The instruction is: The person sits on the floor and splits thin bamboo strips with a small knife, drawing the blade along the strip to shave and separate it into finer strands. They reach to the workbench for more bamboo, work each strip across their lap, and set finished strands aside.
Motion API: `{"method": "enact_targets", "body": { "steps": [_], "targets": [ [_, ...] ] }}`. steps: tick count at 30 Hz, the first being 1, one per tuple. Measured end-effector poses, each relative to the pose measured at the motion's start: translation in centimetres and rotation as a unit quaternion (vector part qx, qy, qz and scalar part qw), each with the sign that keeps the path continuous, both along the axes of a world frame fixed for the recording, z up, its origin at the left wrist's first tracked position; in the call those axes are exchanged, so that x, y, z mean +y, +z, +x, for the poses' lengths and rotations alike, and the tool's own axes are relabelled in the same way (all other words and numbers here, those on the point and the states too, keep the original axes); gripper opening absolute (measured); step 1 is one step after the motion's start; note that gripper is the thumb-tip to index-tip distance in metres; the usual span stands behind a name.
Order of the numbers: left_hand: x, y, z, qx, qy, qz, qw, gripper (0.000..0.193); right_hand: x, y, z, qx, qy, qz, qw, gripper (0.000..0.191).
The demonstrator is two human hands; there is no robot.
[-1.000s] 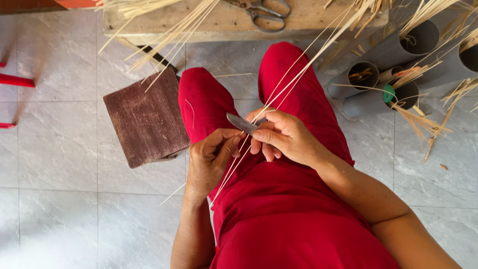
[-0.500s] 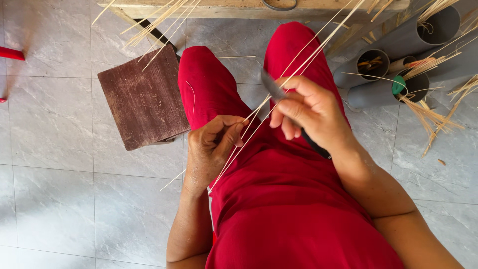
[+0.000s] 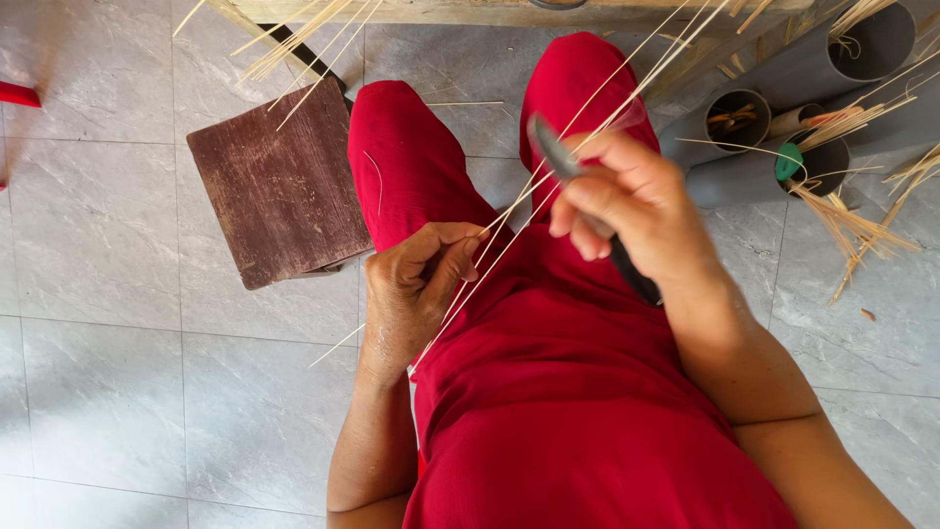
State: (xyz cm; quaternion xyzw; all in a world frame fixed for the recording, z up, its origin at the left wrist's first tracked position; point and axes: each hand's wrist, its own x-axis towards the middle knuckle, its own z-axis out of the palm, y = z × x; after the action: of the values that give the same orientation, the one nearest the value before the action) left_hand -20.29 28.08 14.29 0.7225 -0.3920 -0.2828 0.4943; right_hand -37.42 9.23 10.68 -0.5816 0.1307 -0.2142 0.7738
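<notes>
Two hands work thin pale bamboo strips over a lap in red cloth.

The left hand [image 3: 416, 289] is closed in a pinch on the long, thin, straw-coloured bamboo strips [image 3: 509, 220], which slant up across the lap toward the wooden worktop [image 3: 509, 10]. The right hand [image 3: 632, 201], raised and blurred, is wrapped around a dark-handled knife with a grey blade [image 3: 553, 157] that meets the strips. A dark brown square wooden board [image 3: 274, 191] lies on the grey tiled floor [image 3: 117, 372]; grey plastic tubes [image 3: 783, 157] holding more strips lie beside the right knee.

No packages, labels, signs or screens observed anywhere in view, near or far; the blurred far-right corner possibly conceals small items.
</notes>
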Motion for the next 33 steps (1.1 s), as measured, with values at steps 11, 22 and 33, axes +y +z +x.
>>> {"method": "enact_targets", "body": {
  "steps": [11, 22, 33],
  "targets": [
    [0.3, -1.0, 1.3, 0.014, -0.012, 0.0, 1.0, 0.011, -4.3, 0.8, -4.0, 0.011, -0.192, -0.025, 0.981, 0.042],
    [0.1, -1.2, 0.8, 0.04, 0.017, -0.026, 0.999, 0.013, 1.9, 1.5, -0.7, 0.095, 0.005, -0.028, 0.995, 0.068],
    [-0.1, -1.2, 1.1, 0.044, 0.021, -0.045, 0.998, 0.014, 1.9, 1.4, -0.3, 0.085, 0.001, 0.025, 0.996, 0.055]
  ]
}}
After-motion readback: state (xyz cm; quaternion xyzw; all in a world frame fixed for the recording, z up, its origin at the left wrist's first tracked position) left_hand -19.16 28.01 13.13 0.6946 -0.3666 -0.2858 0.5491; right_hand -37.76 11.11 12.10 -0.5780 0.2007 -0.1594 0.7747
